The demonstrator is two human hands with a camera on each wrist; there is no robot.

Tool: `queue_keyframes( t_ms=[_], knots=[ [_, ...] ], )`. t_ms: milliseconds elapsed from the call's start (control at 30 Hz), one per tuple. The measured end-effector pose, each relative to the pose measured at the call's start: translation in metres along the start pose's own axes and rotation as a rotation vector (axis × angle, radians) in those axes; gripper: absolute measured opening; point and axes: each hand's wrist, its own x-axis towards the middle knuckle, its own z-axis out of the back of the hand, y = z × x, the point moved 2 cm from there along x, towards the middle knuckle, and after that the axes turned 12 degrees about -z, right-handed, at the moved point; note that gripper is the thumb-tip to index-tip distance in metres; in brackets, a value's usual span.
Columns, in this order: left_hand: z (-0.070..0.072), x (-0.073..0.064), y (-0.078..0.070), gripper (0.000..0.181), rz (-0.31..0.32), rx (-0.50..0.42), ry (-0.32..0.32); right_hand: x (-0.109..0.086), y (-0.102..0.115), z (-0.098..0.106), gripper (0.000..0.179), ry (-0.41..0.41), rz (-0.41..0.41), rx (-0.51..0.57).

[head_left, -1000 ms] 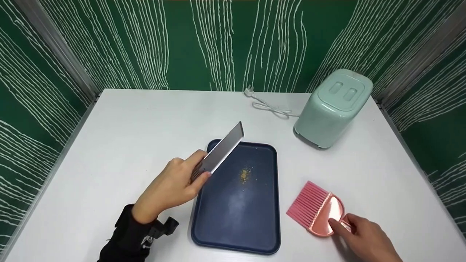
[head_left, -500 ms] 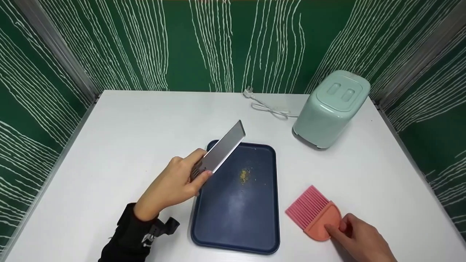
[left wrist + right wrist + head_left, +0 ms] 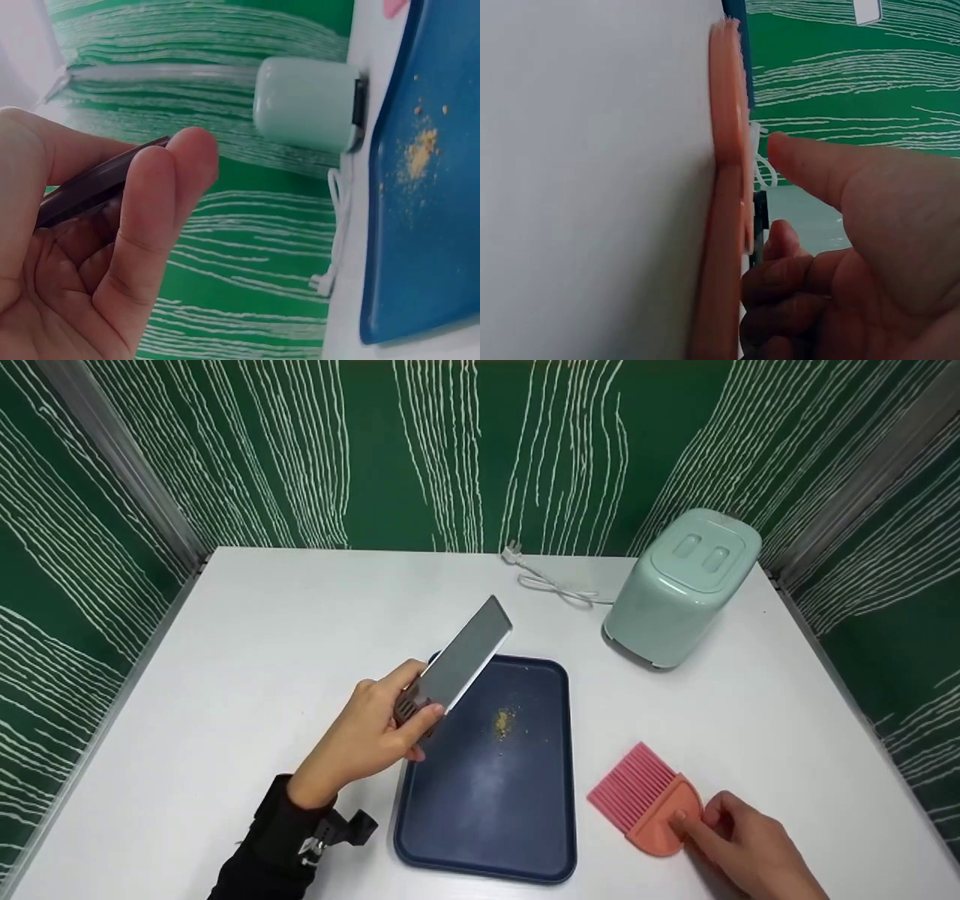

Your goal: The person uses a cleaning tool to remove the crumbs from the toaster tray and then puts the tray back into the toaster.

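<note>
My left hand (image 3: 371, 731) grips a grey, flat crumb tray (image 3: 465, 649) by its brown slotted end, thumb on top, held tilted over the upper left of a navy serving tray (image 3: 487, 825). In the left wrist view it shows only as a dark edge between the fingers. Yellowish crumbs (image 3: 503, 723) lie on the navy tray. To the right, an orange brush (image 3: 667, 817) with pink bristles lies flat on the table. My right hand (image 3: 757, 844) is beside it, thumb over its body; in the right wrist view a small gap shows between thumb and brush.
A mint-green toaster (image 3: 679, 592) stands at the back right of the white table (image 3: 285, 607). Its white cord and plug (image 3: 551, 579) lie coiled to its left. Green panels (image 3: 420, 450) with white streaks enclose the back and sides.
The brush has come down from a tilt to lie flat, and my right hand has lifted slightly from it. The crumb tray has turned in my left hand, showing more of its face.
</note>
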Motion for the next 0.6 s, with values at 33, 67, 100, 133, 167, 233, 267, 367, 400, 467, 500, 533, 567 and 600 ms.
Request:
queue_keyframes(
  t_ms=[33,67,100,133,167,233,267,367,400,467,500,533,567,600],
  knots=[
    [-0.001,0.0,0.0,0.029,0.007,-0.037,-0.014,0.0,0.001,0.003,0.067,0.008,-0.006,0.017],
    [-0.002,0.0,-0.001,0.031,0.012,-0.078,-0.031,-0.001,0.003,0.007,0.068,0.014,-0.014,0.031],
    [-0.003,0.001,-0.001,0.031,0.014,-0.112,-0.047,-0.001,0.005,0.01,0.069,0.016,-0.016,0.042],
    [-0.005,0.001,-0.001,0.03,0.013,-0.144,-0.062,-0.001,0.007,0.013,0.069,0.009,-0.013,0.047],
    [-0.006,0.001,-0.001,0.03,0.013,-0.175,-0.078,-0.001,0.01,0.016,0.069,-0.001,-0.007,0.049],
    [-0.009,0.002,-0.001,0.03,0.013,-0.232,-0.108,-0.002,0.017,0.021,0.067,-0.028,0.013,0.043],
    [-0.01,0.003,0.0,0.029,0.013,-0.256,-0.122,-0.002,0.02,0.022,0.066,-0.045,0.025,0.033],
    [-0.012,0.004,0.001,0.03,0.022,-0.335,-0.158,-0.002,0.031,0.026,0.061,-0.078,0.065,0.016],
    [-0.012,0.004,0.002,0.031,0.025,-0.358,-0.168,-0.002,0.035,0.026,0.061,-0.08,0.075,0.018],
    [-0.013,0.004,0.003,0.031,0.035,-0.4,-0.187,-0.002,0.04,0.029,0.059,-0.084,0.098,0.017],
    [-0.013,0.004,0.003,0.03,0.042,-0.416,-0.198,-0.002,0.042,0.03,0.058,-0.088,0.109,0.02],
    [-0.014,0.005,0.004,0.03,0.049,-0.429,-0.209,-0.003,0.044,0.031,0.057,-0.096,0.122,0.025],
    [-0.014,0.005,0.004,0.028,0.056,-0.442,-0.221,-0.003,0.046,0.033,0.057,-0.105,0.133,0.029],
    [-0.015,0.005,0.005,0.028,0.064,-0.453,-0.233,-0.003,0.047,0.034,0.056,-0.117,0.142,0.031]
  ],
)
